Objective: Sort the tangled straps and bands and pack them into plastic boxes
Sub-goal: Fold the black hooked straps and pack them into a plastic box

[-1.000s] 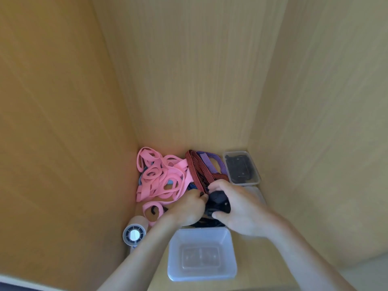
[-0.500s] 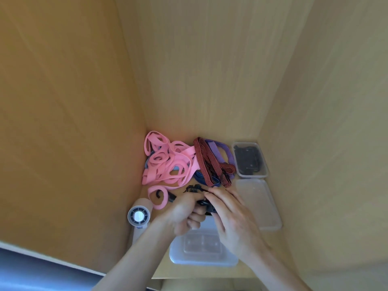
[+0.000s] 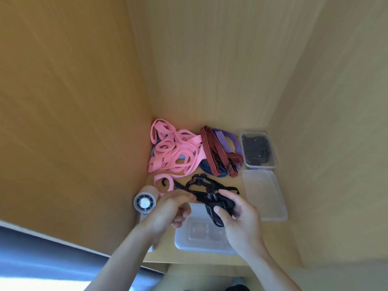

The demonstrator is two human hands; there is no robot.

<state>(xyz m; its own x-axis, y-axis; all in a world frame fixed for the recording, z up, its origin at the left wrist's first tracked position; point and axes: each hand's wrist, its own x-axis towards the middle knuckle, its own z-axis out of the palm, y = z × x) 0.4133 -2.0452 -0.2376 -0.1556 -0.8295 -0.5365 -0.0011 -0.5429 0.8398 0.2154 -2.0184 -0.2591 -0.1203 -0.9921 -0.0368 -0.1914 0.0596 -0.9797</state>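
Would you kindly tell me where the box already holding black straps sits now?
In the head view, the filled box sits far right in the back corner, just beyond the clear lid and right of the purple strap.

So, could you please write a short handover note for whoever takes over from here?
Left hand grips the tangled black strap near one end; right hand holds its bunched part, over the empty near box.
Done: black items sit in the far box.
Left: pack the black strap, then sort the pink bands, red striped strap, purple strap and blue strap, all loose by the back wall.
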